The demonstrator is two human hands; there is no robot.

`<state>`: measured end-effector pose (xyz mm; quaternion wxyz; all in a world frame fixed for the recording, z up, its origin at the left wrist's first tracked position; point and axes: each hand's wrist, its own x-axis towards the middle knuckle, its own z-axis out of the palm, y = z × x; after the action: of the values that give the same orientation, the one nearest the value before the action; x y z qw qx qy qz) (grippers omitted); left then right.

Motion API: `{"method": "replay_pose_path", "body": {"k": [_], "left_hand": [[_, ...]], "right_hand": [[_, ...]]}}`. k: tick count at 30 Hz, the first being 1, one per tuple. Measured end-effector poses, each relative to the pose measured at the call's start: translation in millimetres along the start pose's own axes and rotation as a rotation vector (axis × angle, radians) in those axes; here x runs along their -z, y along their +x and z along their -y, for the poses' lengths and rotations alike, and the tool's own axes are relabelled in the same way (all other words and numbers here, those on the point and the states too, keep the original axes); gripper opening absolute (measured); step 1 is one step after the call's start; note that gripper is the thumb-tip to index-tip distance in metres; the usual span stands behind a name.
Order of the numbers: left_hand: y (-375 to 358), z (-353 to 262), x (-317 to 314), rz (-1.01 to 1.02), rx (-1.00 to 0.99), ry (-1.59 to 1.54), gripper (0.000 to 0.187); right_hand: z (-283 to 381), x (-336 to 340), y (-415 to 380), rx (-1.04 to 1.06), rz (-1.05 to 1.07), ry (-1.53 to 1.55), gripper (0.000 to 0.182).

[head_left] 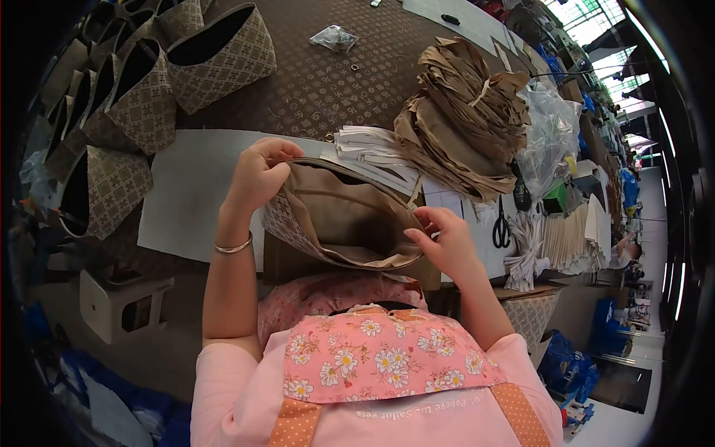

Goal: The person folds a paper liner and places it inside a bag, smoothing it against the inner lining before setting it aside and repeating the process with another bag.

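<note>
A patterned bag (286,220) with a tan lining is held open at its mouth, close in front of my body. My left hand (262,170) pinches the rim at its left end. At the right end of the rim, my right hand (442,237) grips the edge between thumb and fingers. The lining's inside faces up, and its bottom is in shadow. Beneath and behind the bag lies a pale board (186,195). White strips (372,153) lie just beyond the rim.
Several patterned bags (223,59) stand at the upper left. A tied bundle of brown fabric (465,112) sits right of centre, near clear plastic (550,127) and black scissors (501,231). A stool (112,305) stands lower left. A person (625,252) is far right.
</note>
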<state>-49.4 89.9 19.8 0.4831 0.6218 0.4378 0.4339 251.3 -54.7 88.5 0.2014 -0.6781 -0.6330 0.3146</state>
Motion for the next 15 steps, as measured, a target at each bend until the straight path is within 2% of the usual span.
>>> {"method": "replay_pose_path", "body": {"k": [1,5,8,11,15], "left_hand": [[1.0,-2.1,-2.4,0.068,0.086,-0.103,0.031],[2.5,-4.9,-7.6,0.066,0.108,-0.1,0.033],[2.9,-3.7,-7.6,0.058,0.135,-0.035,0.034],[2.9,-1.2,-9.1,0.017,0.078,-0.067,0.03],[4.4,-6.0,-7.7,0.063,0.154,-0.03,0.033]], "right_hand": [[-2.0,-2.4,4.3,0.021,-0.057,-0.022,0.032],[-2.8,-4.3,20.1,0.043,-0.149,-0.161,0.027],[-3.0,-2.0,27.4,0.034,-0.155,-0.189,0.024],[-0.8,1.9,35.2,-0.019,-0.12,-0.267,0.02],[-1.8,-0.7,45.6,-0.009,-0.087,-0.314,0.016]]}}
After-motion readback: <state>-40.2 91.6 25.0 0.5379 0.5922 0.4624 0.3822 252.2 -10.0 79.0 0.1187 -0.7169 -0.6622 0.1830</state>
